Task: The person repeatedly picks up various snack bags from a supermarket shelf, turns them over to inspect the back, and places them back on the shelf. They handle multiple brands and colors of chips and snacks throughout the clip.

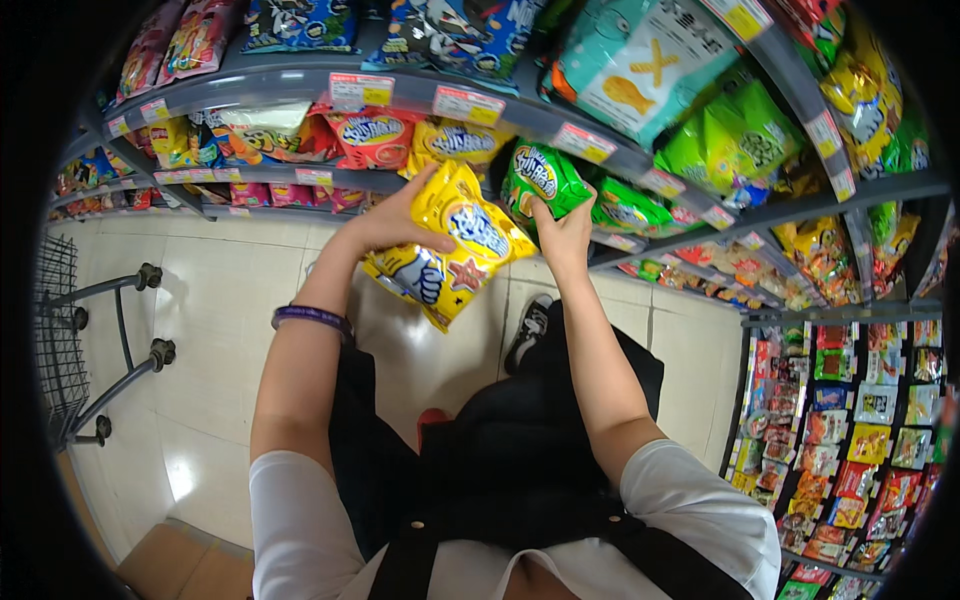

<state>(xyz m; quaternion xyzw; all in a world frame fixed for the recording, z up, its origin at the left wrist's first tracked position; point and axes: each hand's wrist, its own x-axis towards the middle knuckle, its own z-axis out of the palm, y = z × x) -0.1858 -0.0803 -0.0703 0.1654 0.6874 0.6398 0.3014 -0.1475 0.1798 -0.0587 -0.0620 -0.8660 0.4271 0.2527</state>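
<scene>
My left hand (397,221) grips a yellow snack bag (457,247) by its left side, thumb across the front. The bag is tilted and hangs over the floor, just out from the shelf. To its right, my right hand (561,229) holds a green snack bag (544,178) at the shelf front, thumb on its face and the fingers behind it largely hidden. Behind the held bags, another yellow bag (456,142) and a red bag (371,139) stand on the shelf. More green bags (634,206) lie to the right of my right hand.
Price-tagged shelf edges (465,103) run above and below the bags. A wire shopping cart (64,352) with castors stands at left. Cardboard boxes (176,562) sit at lower left on the tiled floor (210,315). At right, a rack (832,435) holds many small packets.
</scene>
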